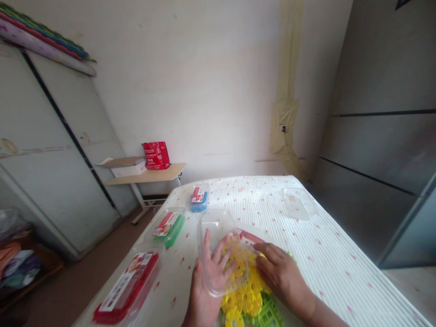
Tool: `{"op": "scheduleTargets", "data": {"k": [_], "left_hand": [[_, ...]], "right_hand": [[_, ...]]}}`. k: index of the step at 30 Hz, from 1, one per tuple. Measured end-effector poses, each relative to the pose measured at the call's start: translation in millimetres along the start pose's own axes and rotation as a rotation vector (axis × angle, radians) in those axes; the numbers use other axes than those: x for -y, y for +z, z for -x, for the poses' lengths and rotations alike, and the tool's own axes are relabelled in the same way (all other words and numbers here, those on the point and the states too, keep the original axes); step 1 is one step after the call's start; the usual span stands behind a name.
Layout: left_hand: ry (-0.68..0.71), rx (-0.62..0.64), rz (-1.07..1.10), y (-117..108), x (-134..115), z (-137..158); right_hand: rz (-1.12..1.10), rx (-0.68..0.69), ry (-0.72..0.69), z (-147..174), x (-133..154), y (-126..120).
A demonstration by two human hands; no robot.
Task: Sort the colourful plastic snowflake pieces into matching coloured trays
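A clear plastic container [216,222] stands tilted over the near middle of the table. My left hand [218,268] shows through its clear wall, palm up and fingers spread, touching the container. My right hand [282,272] has its fingers curled at the container's right side, by a red-and-white label [250,237]. What exactly its fingertips pinch is partly hidden. Below both hands lies a pile of yellow flower-shaped plastic pieces [250,295], with green lattice-like pieces [269,313] beside and under them.
Along the table's left side sit clear boxes with red [146,277], green [175,234] and blue [199,208] contents. Another clear plastic box [298,204] rests at the far right. A side table [173,171] holds a red bag [156,156] and a cardboard box [127,168].
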State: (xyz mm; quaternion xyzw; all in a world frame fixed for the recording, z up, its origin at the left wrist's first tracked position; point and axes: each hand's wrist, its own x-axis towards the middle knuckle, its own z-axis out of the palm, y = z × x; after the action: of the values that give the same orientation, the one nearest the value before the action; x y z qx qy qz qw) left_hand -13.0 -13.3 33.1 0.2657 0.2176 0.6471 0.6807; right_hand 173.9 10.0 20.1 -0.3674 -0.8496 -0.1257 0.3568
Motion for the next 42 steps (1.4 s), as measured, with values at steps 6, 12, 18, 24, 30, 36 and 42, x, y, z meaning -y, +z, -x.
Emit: {"op": "scheduleTargets", "data": {"k": [6, 12, 18, 24, 30, 36, 42], "left_hand": [[0.01, 0.06, 0.048, -16.0, 4.8, -4.7], [0.036, 0.085, 0.135, -30.0, 11.2, -7.8], [0.001, 0.053, 0.107, -31.0, 18.3, -4.0], [0.046, 0.037, 0.009, -26.8, 23.0, -3.8], [0.289, -0.184, -0.268, -26.2, 11.5, -14.1], [0.379, -0.318, -0.493, -42.2, 12.1, -16.4], [0.347, -0.345, -0.54, -30.6, 12.0, -9.2]], "right_hand": [[-0.052, -0.036, -0.105, -1.6, 13.0, -4.5], [0.014, -0.156, -0.209, -7.2, 32.8, -19.1], [-0.075, -0.058, -0.247, -12.8, 49.6, -15.4], [-0.041, -0.046, -0.205, -13.4, 48.4, -13.7], [0.155, -0.147, -0.009, -37.2, -7.6, -34.0], [0.483, 0.293, 0.289, -62.5, -90.5, -13.2], [0.516, 0.441, 0.328, -57.9, -123.2, 17.3]]}}
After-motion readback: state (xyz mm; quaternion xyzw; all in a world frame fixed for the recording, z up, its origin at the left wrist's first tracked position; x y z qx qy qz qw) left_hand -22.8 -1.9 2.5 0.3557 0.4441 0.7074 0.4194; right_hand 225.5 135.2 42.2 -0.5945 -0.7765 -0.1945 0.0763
